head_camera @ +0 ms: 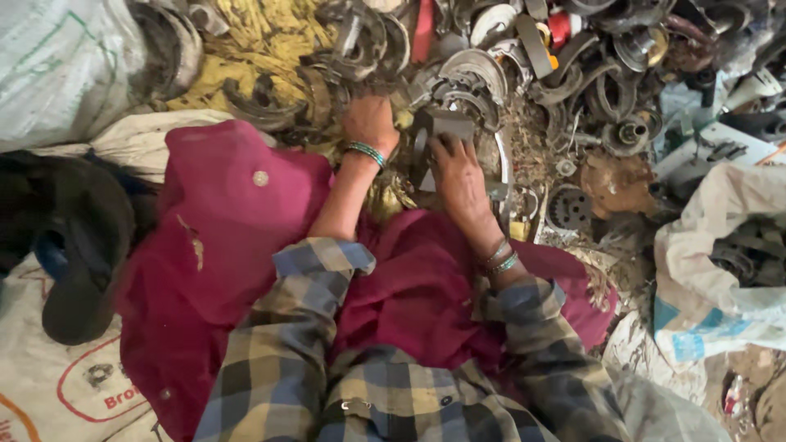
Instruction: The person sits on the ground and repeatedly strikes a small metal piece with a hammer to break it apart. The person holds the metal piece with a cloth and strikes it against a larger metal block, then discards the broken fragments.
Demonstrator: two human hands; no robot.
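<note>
Heap of curved rusty metal scrap parts (524, 74) crowds ahead; white sacks (57, 65) flank. Dark grey metal piece (438, 135) upright over maroon cloth (229, 221) lap. Right hand (458, 176) grasping it; left hand (370, 123) clenched beside, grip unclear.

Her checked shirt sleeves (524, 344) run blue, grey and pale yellow over a magenta cloth (221, 229) on the lap. Green bangles (366, 152) ring the left wrist. The metal block (442, 131) is dull grey; the scrap heap (573, 74) is grey and rusty brown, with yellow rags (254, 41) and white sacks (57, 65) beside.
</note>
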